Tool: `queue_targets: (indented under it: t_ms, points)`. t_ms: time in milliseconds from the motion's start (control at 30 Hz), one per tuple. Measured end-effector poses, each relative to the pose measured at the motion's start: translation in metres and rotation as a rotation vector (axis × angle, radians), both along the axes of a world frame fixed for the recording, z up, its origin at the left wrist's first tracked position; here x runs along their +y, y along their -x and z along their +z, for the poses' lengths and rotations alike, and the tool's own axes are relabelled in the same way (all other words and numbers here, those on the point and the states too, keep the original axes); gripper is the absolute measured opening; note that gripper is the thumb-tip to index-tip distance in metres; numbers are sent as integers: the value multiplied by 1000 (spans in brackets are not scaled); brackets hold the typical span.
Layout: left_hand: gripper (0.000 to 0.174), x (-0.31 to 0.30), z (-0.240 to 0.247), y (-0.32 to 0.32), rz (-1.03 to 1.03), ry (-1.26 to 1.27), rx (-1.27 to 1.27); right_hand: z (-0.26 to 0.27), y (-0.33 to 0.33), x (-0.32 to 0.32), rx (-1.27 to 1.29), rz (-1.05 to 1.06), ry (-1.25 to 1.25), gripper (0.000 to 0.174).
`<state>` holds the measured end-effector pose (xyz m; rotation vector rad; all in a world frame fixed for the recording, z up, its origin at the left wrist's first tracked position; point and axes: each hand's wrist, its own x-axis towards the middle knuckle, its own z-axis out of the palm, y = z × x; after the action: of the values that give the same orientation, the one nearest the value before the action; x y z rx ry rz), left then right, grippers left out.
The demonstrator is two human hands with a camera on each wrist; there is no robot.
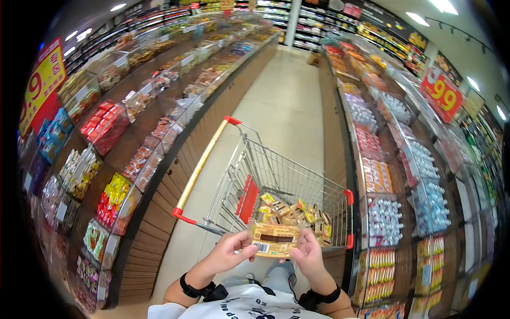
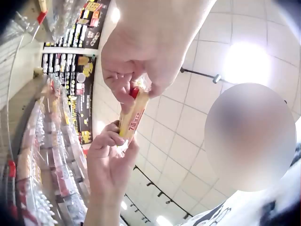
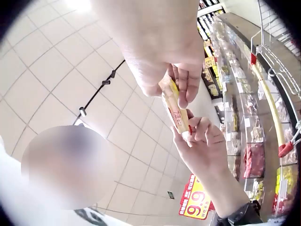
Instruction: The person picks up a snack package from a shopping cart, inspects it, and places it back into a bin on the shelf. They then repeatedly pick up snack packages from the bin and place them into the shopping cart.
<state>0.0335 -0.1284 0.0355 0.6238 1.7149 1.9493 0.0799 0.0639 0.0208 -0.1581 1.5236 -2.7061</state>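
A flat, yellow packaged snack (image 1: 275, 232) with a brown band and a barcode is held up in front of the chest. My left hand (image 1: 232, 254) pinches its left end, thumb near the barcode. The opposite end is pinched by my right hand (image 1: 309, 256). In the left wrist view, the snack pack (image 2: 134, 115) appears edge-on between both hands, showing red print along its side. The right wrist view also shows the pack (image 3: 176, 109) spanning the two hands. Beyond it, several small yellow packets (image 1: 284, 209) lie in the shopping cart.
The wire shopping cart (image 1: 297, 169) with red corners and a yellow handle (image 1: 204, 159) stands just ahead. Shelves of wrapped goods line both sides: red bags (image 1: 106, 125) on the left, bottle-like packs (image 1: 385, 220) on the right. A tiled aisle floor (image 1: 284, 85) runs between them.
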Motion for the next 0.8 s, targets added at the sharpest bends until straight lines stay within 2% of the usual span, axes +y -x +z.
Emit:
queue_targets:
  t_ms: [67,167,267,300,367,433,467,567,700,733,800]
  points:
    - [25,3,-1,-7,-73,-74,-13,9,-21,-1,-22,-57,-64,35]
    - [21,18,9,-20,-124,-146,-50,12,-53,1,38,-152,-33,36]
    - [17,34,15,-17,-82,68,308,11,-76,-6,1,-184,-91,40]
    - [16,43,24,-12,-128,98,353,10,-82,-10,-19,-181,-114,42]
    - [16,63,47,2,-214,162,429,4,-95,-12,8,-31,-368,44]
    - [18,86,45,23,-564,81,285,3,-102,-13,31,142,-620,47]
    - [19,95,50,28,-721,13,270,17,-104,-17,32,110,-653,40]
    - [19,109,64,30,-873,21,497,6,-119,-4,-156,48,-156,38]
    - [19,127,64,26,-1037,5,485,12,-122,4,15,-166,-415,36]
    - [20,133,58,23,-1022,-49,517,9,-122,7,-40,-208,-525,35]
    - [20,142,56,23,-1005,-61,529,8,-119,11,-59,-244,-495,34]
